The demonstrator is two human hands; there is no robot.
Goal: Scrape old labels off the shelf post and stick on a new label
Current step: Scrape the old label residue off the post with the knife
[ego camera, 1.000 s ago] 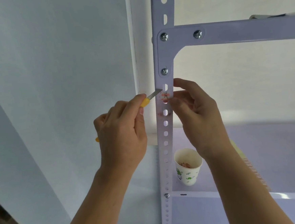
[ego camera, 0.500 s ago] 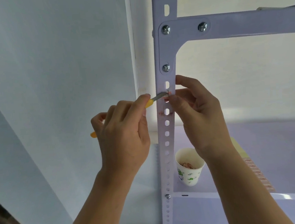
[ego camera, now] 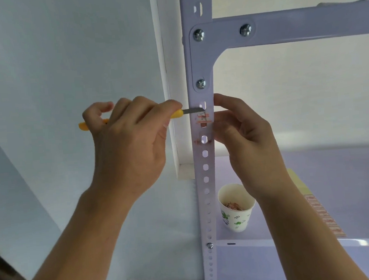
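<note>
Against the shelf post (ego camera: 205,167), left hand (ego camera: 128,142) grips a yellow knife (ego camera: 189,111); right hand (ego camera: 247,139) pinches the post.

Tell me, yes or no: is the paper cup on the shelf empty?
No, the paper cup holds a small pile of reddish scraps at its bottom.

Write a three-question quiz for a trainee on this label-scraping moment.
1. True or false: the left hand grips the yellow-handled knife.
2. Pick one: the blade meets the post A) just above the old label, B) well below it, C) behind the post.
3. Fill in: the ___ hand holds the right edge of the shelf post.
Key: 1 true; 2 A; 3 right, the right hand.
</note>
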